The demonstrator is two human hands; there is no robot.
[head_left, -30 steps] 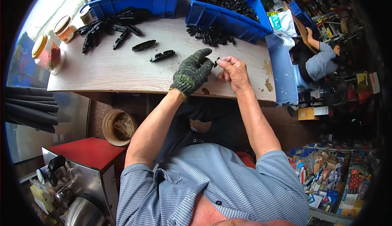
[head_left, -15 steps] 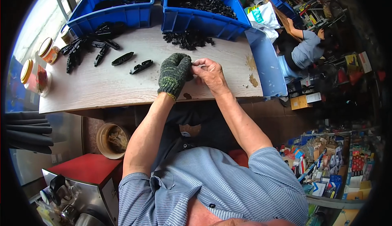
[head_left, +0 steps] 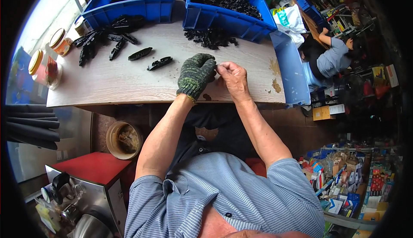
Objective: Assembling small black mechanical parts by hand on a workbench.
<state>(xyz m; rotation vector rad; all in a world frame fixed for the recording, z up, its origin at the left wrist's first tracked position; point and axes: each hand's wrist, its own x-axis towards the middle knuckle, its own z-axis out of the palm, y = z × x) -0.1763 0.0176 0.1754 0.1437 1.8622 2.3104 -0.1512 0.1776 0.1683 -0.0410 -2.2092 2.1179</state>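
My left hand (head_left: 196,75), in a dark green knitted glove, is closed over the table's front part; whatever sits inside it is hidden by the glove. Bare and pinching, my right hand (head_left: 233,79) meets it at the fingertips, and what the pinch holds is too small to make out. To the left of the glove lie two long black plastic parts, one nearer (head_left: 159,63) and one farther (head_left: 140,54). A heap of small black pieces (head_left: 211,38) lies beyond my hands. More long black parts (head_left: 92,43) are piled at the far left.
Two blue bins, a left one (head_left: 129,13) and a right one (head_left: 232,23), stand at the table's back, holding black parts. Lidded jars (head_left: 45,69) line its left end. A light blue bin (head_left: 292,72) adjoins the right edge. Another person (head_left: 331,59) is at the far right.
The whole view has shifted, so table and hands appear farther right and slightly higher. My hands stay together in nearly the same pose.
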